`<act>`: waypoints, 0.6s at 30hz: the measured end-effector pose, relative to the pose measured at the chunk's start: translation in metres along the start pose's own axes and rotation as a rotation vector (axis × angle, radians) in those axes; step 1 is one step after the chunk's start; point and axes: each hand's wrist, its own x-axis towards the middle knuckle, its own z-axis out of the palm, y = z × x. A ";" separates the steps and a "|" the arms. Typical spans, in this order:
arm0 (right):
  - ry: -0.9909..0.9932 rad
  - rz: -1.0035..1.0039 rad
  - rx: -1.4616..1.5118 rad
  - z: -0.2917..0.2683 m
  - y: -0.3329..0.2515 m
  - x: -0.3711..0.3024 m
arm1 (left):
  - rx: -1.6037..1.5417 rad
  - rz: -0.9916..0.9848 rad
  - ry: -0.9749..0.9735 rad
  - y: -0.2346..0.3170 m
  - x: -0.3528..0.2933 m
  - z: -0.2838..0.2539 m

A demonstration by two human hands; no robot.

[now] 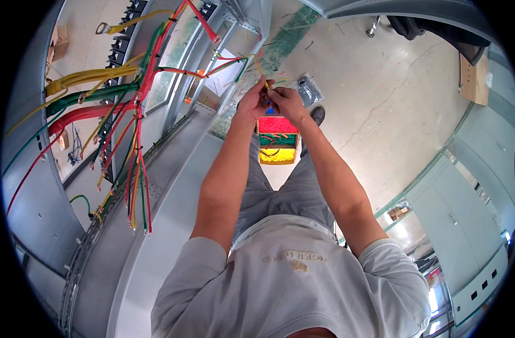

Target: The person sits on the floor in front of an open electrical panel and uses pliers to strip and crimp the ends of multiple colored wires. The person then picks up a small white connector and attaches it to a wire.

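Observation:
Both my hands are raised close together in front of me, beside the open cabinet frame. My left hand (252, 103) is closed in a pinch on a thin yellow wire (259, 65) that comes down from the wire bundle. Right beside it, my right hand (288, 105) is also closed, its fingertips at the same wire's lower end. Something small and blue (270, 110) shows under the fingers; its kind is hidden. Below the hands stands an open box (277, 163) with red, green and yellow small pieces sorted in separate compartments. A few short dark strips lie on the pieces.
Thick yellow, green and red cables (94, 112) cross the cabinet at left, with loose lugged wire ends hanging. A clear plastic bag (310, 90) lies on the floor near my shoe (317, 115). A white paper sheet (220, 76) is behind my hands. Grey cabinets (454, 214) stand at right.

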 end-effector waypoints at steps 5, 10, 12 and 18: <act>0.144 -0.117 -0.049 0.013 0.003 -0.009 | 0.028 0.003 0.250 -0.009 -0.021 0.035; 0.202 -0.310 -0.572 0.012 -0.003 -0.011 | 0.304 0.140 0.484 -0.013 -0.030 0.042; 0.207 -0.374 -0.678 0.012 0.011 -0.003 | 0.313 0.062 0.473 -0.011 -0.025 0.034; 0.082 -0.075 -0.024 0.004 -0.011 -0.003 | 0.030 0.089 0.338 0.001 -0.026 0.014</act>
